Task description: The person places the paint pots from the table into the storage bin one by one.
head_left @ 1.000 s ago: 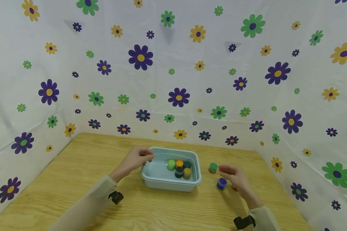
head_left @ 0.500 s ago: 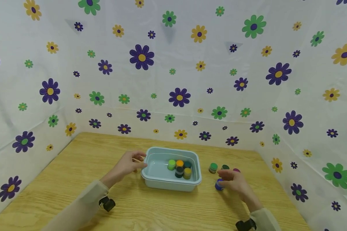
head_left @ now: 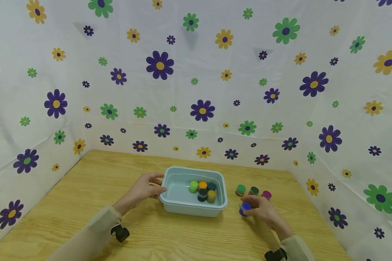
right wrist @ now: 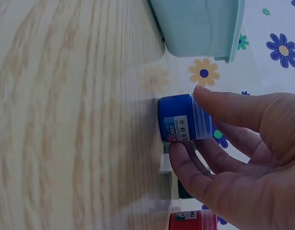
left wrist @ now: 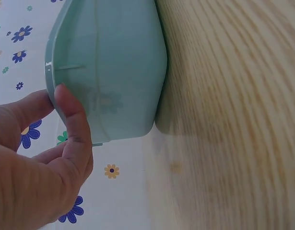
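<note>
Blue paint jar sat pinched in our right hand, beside the light-blue plastic tub; whether it was lifted, we couldn't tell. Our left hand gripped the tub's rim. We counted five jars inside, three more outside.

Head view: from above, farthest off, facing fwd & down over tbl, flowered backdrop behind. L-wrist view: v. close, low, turned sideways, looking past L hand at tub wall. R-wrist view: likewise close, low & sideways, facing R hand & blue jar, tub end up top. All 3 share tub; head & R-wrist share blue jar.
</note>
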Available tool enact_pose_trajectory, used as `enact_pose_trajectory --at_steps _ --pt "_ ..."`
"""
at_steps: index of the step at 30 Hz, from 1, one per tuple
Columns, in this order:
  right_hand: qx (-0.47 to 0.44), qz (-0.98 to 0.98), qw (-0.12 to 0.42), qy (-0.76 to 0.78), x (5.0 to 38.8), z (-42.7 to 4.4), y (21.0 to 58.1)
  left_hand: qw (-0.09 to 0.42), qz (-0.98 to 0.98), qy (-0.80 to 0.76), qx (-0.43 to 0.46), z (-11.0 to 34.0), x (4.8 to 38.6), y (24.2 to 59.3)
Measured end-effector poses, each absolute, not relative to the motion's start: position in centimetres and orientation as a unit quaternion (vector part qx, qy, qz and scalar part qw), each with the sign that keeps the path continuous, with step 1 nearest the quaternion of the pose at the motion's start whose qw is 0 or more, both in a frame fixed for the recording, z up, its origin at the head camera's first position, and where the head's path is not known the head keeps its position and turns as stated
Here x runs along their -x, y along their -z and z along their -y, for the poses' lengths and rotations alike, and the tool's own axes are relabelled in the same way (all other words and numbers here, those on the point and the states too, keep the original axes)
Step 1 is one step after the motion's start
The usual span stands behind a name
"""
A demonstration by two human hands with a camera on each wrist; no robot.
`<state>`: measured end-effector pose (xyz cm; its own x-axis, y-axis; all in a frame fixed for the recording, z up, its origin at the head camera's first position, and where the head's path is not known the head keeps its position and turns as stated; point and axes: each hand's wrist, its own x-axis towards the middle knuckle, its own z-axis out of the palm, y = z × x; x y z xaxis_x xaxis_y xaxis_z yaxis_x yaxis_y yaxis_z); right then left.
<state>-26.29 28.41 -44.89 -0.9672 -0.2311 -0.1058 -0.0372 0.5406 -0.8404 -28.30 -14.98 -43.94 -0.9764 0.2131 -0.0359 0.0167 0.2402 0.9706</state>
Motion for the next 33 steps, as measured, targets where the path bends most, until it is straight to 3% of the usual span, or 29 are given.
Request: enact_pose_trajectory --at_steps 18,33 --pt "0.026 -0.876 0.072 0.477 26.6 -27.2 44.7 0.073 -0.779 -0.618 -0.069 14.8 28.1 44.0" --pt "0.072 -0.817 0.074 0.567 27.1 -25.7 43.6 0.075 -0.775 -0.626 -0.051 14.9 28.2 44.6"
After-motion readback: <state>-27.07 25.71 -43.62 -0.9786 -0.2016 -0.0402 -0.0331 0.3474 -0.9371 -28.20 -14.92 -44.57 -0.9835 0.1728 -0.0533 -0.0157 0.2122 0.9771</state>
